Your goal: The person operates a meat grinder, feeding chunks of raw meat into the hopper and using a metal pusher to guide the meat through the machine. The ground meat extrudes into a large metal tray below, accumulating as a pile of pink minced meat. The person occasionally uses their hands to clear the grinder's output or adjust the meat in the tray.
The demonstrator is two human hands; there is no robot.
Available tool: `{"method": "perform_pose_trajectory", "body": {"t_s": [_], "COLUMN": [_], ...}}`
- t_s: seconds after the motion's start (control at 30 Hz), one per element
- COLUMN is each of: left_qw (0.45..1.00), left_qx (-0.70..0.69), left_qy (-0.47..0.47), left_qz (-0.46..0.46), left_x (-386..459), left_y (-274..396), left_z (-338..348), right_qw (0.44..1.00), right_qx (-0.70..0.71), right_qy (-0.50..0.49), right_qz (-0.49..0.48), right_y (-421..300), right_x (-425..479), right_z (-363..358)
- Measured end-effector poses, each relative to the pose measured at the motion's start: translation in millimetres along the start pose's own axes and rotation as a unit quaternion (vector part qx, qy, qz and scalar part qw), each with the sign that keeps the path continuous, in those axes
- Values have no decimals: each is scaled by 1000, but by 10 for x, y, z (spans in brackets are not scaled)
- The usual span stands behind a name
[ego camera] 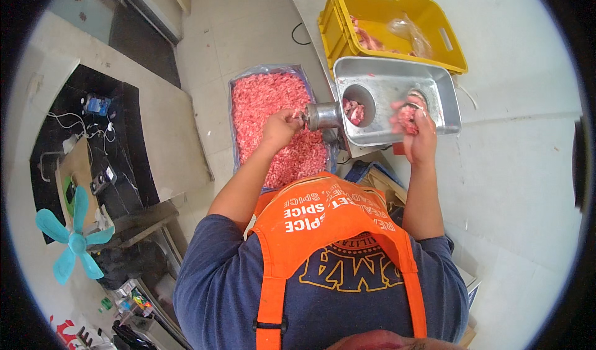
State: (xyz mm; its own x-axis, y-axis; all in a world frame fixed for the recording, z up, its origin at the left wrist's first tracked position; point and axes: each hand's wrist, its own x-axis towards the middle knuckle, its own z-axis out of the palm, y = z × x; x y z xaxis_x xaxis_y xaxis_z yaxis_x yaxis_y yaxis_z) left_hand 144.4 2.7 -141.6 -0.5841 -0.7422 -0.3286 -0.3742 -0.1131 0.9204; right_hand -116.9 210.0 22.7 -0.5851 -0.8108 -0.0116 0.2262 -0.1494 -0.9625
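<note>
My left hand (pixel 281 130) is at the bare threaded outlet (pixel 319 116) of a metal meat grinder. Its thumb and fingers pinch a small dark piece there, too hidden to name. Over the grinder's steel feed tray (pixel 391 138), my right hand (pixel 423 133) holds a round metal part (pixel 417 96), which looks like a ring, with minced meat (pixel 408 118) clinging to it. Motion blurs this hand. Chunks of raw meat (pixel 355 112) sit in the tray's round feed opening. Below the outlet, pink minced meat (pixel 274 94) fills a container lined with plastic film.
A yellow plastic crate (pixel 340 38) behind the tray holds raw meat pieces (pixel 370 40) and a clear plastic bag (pixel 412 33). A blue crate (pixel 372 170) stands below the tray. At the left are a dark countertop (pixel 132 135) with cables and a turquoise fan (pixel 77 243).
</note>
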Motion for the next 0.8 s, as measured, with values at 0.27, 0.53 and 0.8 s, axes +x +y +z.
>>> {"method": "perform_pose_trajectory", "body": {"t_s": [0.27,0.53,0.8], "left_qw": [990,981,977], "left_qx": [-82,-152,-167], "left_qy": [-115,-99,-80], "left_qz": [-12,-70,-106], "left_x": [269,322,274], "left_y": [-164,-12,16], "left_z": [-130,-23,-74], "right_qw": [1000,1000,1000], "right_qx": [-7,11,2], "right_qy": [-8,-11,-1], "right_qz": [7,4,6], "right_y": [-4,24,2], "right_x": [24,27,2], "right_z": [-23,-40,-12]}}
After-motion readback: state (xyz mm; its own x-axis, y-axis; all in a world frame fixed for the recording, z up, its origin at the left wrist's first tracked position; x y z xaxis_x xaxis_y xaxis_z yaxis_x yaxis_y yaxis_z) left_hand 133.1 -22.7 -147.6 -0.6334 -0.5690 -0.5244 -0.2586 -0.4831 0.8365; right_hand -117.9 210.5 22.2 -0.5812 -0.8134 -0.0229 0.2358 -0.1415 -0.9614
